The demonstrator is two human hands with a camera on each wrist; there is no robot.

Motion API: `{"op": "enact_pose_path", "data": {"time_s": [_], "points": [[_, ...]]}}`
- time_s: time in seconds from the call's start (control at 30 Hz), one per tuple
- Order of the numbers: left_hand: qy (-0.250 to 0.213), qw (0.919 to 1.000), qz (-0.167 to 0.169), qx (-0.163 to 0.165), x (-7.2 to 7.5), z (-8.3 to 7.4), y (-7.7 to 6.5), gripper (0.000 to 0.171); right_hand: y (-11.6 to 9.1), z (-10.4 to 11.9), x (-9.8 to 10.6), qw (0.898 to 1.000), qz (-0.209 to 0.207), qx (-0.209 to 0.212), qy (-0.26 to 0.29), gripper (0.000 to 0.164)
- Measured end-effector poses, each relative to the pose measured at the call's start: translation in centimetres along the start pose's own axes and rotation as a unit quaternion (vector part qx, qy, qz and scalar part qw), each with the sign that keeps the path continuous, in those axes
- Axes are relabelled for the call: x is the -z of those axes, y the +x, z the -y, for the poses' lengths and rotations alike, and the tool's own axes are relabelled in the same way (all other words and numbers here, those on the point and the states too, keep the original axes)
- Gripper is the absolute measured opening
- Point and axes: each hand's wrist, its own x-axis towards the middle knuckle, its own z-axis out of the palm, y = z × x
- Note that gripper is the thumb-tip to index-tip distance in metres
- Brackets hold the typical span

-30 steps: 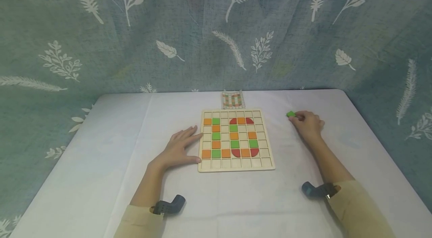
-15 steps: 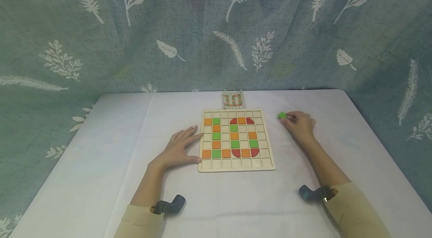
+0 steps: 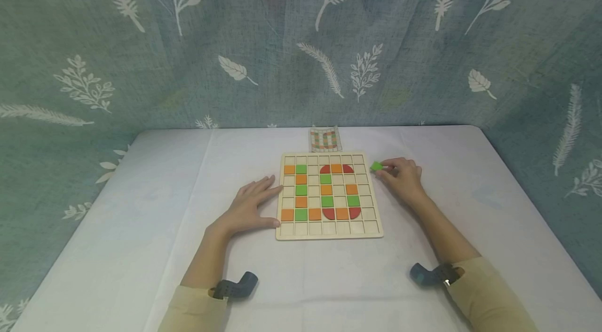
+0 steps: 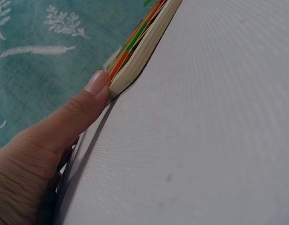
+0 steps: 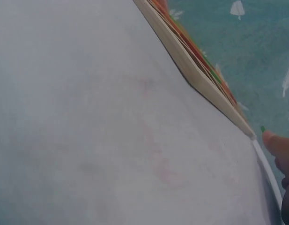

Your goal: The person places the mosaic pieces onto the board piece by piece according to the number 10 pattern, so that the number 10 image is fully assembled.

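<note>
A square wooden grid board (image 3: 329, 231) lies mid-table, with orange and green square tiles and red rounded corner tiles set in some of its cells. My left hand (image 3: 248, 207) rests at the board's left side, fingers spread and straight. In the left wrist view its thumb (image 4: 98, 84) touches the board's corner. Between thumb and fingertips my right hand (image 3: 403, 179) pinches a green square tile (image 3: 376, 166), held tilted right beside the board's upper right edge. Only a sliver of that green tile (image 5: 263, 129) shows in the right wrist view, past the thumb.
Behind the board lies a small pattern card (image 3: 324, 139) printed with a coloured grid. The table has a white cloth (image 3: 226, 154) over it. A blue-green leaf-patterned curtain (image 3: 282, 60) hangs along the table's back and sides.
My right hand has moved left and slightly nearer to me, carrying the green tile up to the board's right edge. The left hand and the board have stayed put.
</note>
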Motion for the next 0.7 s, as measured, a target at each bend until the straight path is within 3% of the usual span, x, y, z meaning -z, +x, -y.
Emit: {"op": "enact_pose_path", "data": {"time_s": [0.5,0.7], "points": [[0.002,1.0000,0.001,-0.005,0.0,0.2,0.0,0.090,-0.3,1.9,-1.1,0.993,0.082,0.074,0.046,0.034],[-0.002,1.0000,-0.001,-0.005,-0.1,0.2,0.0,0.090,0.0,2.4,-1.4,0.988,0.122,0.082,0.047,0.033]]}}
